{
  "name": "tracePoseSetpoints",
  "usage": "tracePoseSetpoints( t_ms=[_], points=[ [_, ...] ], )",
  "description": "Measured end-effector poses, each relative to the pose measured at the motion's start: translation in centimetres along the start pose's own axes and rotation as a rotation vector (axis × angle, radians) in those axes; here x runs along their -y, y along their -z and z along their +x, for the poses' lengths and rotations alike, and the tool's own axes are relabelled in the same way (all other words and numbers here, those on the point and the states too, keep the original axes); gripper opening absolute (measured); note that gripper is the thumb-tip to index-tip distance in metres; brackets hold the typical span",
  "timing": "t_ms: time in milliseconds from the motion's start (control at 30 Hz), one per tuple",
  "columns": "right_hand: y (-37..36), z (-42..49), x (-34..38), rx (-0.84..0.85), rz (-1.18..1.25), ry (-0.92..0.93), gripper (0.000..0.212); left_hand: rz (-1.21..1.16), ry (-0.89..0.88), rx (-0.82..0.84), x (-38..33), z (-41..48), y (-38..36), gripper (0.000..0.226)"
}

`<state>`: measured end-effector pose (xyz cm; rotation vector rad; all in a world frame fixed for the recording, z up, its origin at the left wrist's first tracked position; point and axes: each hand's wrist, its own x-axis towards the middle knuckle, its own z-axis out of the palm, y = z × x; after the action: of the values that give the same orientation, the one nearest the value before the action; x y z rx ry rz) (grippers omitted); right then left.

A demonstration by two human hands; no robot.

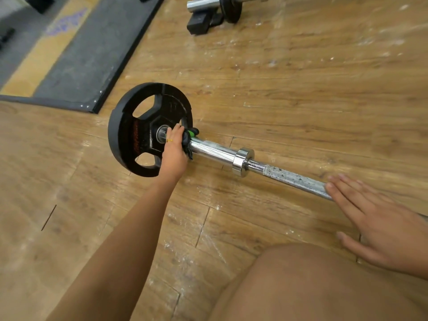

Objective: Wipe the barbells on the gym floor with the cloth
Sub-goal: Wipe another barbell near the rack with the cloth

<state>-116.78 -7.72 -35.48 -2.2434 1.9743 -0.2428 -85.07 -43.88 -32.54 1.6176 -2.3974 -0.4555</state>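
Head view: nearest, the right hand [379, 228] lies flat, fingers straight, across the shaft of the barbell [289, 177] on the wooden floor [301, 89]. Farther along, the left hand [174, 147] grips the cloth [188, 141] around the sleeve beside the black plate [129, 126].

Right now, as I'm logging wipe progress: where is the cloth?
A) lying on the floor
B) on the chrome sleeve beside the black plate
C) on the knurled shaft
B: the left hand grips the cloth around the chrome sleeve right beside the black plate; the right hand lies open on the knurled shaft.
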Motion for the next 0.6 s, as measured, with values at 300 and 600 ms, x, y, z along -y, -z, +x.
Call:
tracePoseSetpoints(
  t_ms=[300,600],
  points=[
    [0.4,-0.3,-0.6,0.045,-0.009,0.014,0.083,0.044,0.013,0.009,-1.6,-0.6,-0.4,0.084],
    [1.0,0.3,-0.7,0.044,-0.037,-0.026,0.084,0.119,-0.018,0.194,-2.9,0.7,1.7,0.081]
  ],
)
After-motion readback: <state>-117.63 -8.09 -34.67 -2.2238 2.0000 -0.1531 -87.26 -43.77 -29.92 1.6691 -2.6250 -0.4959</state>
